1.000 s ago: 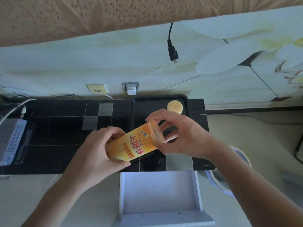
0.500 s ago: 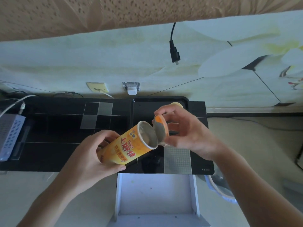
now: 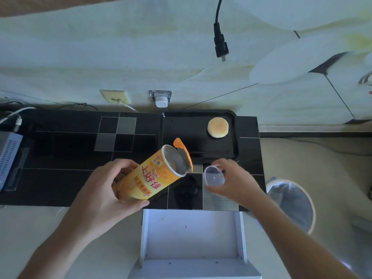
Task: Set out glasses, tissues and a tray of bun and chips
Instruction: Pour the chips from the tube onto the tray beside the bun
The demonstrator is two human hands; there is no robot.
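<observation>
Tilting cardboard chip can [image 3: 153,176] — clear round lid [image 3: 213,175]

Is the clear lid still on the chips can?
No, the right hand holds the clear lid beside the can, whose mouth is uncovered.

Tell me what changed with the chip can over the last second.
The right hand pulled the clear plastic lid off the chip can and moved it right and toward the person. The foil seal now stands peeled up at the can's open mouth. The left hand grips the tilted can as before; the bun sits unmoved on the black tray.
</observation>
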